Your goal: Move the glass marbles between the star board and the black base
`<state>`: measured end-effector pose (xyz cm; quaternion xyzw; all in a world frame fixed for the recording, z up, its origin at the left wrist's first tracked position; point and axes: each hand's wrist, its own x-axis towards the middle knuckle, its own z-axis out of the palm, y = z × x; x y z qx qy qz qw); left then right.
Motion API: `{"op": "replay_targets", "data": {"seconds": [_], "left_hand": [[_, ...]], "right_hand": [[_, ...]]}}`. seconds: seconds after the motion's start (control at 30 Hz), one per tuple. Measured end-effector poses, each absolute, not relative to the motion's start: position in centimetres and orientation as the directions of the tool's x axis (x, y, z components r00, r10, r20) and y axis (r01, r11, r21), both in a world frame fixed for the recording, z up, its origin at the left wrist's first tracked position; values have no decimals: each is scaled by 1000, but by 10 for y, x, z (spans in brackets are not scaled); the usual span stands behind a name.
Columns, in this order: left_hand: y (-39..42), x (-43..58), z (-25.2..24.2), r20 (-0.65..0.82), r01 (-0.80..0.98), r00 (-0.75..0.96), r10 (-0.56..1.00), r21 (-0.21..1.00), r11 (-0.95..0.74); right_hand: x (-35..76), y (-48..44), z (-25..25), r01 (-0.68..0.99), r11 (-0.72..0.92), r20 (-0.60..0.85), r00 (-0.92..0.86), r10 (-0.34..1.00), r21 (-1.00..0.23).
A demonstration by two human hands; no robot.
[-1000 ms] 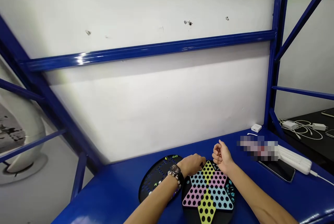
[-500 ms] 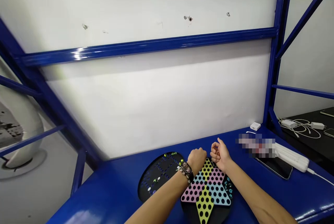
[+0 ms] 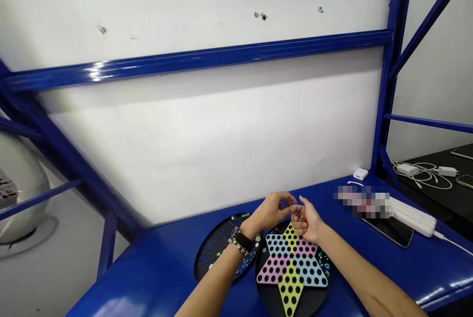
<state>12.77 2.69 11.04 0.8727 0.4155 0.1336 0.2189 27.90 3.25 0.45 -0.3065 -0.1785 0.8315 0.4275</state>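
Observation:
Both my hands hang over the top point of a round black Chinese checkers board (image 3: 291, 272), whose star has pink, yellow, blue and black-holed points. My left hand (image 3: 271, 211) and my right hand (image 3: 306, 221) meet at the fingertips. Something tiny may sit between them, but I cannot tell. A black watch (image 3: 242, 239) and a beaded bracelet (image 3: 234, 245) circle my left wrist. To the left, partly under that forearm, lies a second round black board (image 3: 218, 250) with blue holes and several small marbles.
Both boards lie on a blue metal bench (image 3: 158, 263) against a white wall. Blue frame bars (image 3: 199, 55) run above. To the right are a smartphone (image 3: 391, 230), a white power strip (image 3: 412, 216), a small white charger (image 3: 360, 174) and a blurred patch (image 3: 364, 203).
My left hand has uncurled from a loose fist and its fingers now reach right to meet my right hand's fingers. Both hands sit slightly higher, and the view has shifted slightly.

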Motion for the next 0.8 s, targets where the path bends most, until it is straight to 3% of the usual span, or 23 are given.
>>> {"op": "replay_targets", "data": {"seconds": [0.2, 0.33, 0.53, 0.7, 0.8], "left_hand": [[19, 139, 103, 58, 623, 708, 704, 419, -661], [25, 118, 95, 126, 665, 645, 754, 394, -634], [24, 88, 79, -206, 805, 593, 778, 114, -583], [28, 92, 69, -210, 749, 639, 740, -46, -661], [34, 101, 69, -212, 734, 648, 731, -81, -674]], "right_hand": [[276, 30, 8, -645, -545, -366, -404, 838, -535], [277, 30, 9, -642, -523, -382, -360, 851, -561], [280, 28, 11, -654, -496, -364, -340, 867, -571], [281, 27, 12, -642, -503, -363, -349, 864, -579], [282, 28, 12, -635, -502, -362, -350, 864, -586]]}}
